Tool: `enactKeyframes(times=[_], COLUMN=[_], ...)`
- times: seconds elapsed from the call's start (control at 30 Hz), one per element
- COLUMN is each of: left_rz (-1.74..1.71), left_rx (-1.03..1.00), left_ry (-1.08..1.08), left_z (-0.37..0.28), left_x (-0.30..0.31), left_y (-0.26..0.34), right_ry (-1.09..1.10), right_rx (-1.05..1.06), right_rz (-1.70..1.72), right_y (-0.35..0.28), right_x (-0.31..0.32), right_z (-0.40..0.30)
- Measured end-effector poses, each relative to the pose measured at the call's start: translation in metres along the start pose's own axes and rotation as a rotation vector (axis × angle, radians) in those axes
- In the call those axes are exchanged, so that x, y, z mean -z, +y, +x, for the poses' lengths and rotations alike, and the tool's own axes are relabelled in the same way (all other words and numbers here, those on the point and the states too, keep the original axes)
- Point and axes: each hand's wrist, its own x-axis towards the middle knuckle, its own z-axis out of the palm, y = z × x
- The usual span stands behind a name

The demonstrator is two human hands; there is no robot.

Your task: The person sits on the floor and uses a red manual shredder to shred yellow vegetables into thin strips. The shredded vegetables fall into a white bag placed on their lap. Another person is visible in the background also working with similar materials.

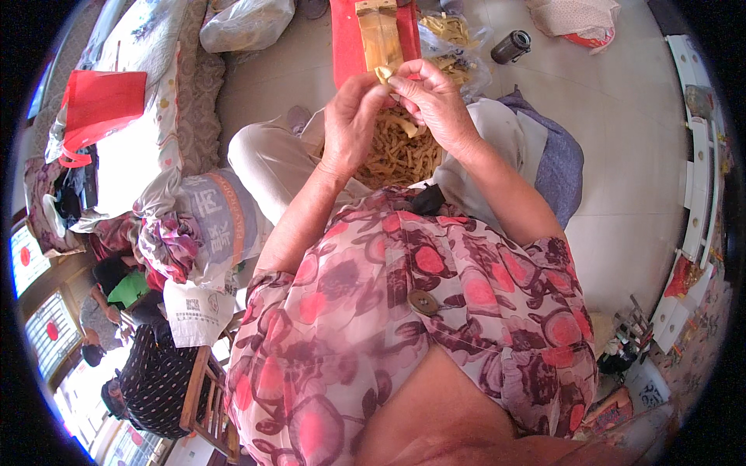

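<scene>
Between the fingertips of both hands is a small pale yellow folded strip (384, 74); its material cannot be told. My left hand (355, 113) pinches it from the left, my right hand (434, 99) from the right. Just beyond the fingers, a wooden board or block (379, 41) with a raised crosspiece lies on a red surface (345, 49). Below the hands, between the knees, a container holds a heap of brownish-yellow strips (402, 157). One larger pale piece (408, 124) rests on top of the heap, under the right hand.
Clear plastic bags of yellowish strips (451, 32) lie right of the red surface, near a dark lidded bottle (511, 46). A filled woven sack (218, 212) and a bed with a red bag (105, 105) are at left. Other people sit at lower left by a wooden chair (201, 396).
</scene>
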Motion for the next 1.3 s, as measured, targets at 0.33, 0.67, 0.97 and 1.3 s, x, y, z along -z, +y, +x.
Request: enactKeyframes(times=[0.33, 0.67, 0.97, 1.3], left_rz=[0.434, 1.051, 1.163, 0.148], left_rx=[-0.07, -0.495, -0.487, 0.133], left_ry=[0.001, -0.191, -0.24, -0.319], left_z=[0.004, 0.005, 0.025, 0.058], left_x=[0.017, 0.021, 0.03, 0.032], left_y=[0.015, 0.004, -0.041, -0.059], right_ry=[0.131, -0.115, -0.119, 0.091], right_rx=[-0.248, -0.161, 0.018, 0.065], right_rz=[0.407, 0.102, -0.444, -0.519], right_y=[0.011, 0.012, 0.018, 0.01], right_x=[0.039, 0.009, 0.005, 0.017], right_z=[0.023, 0.011, 0.004, 0.033])
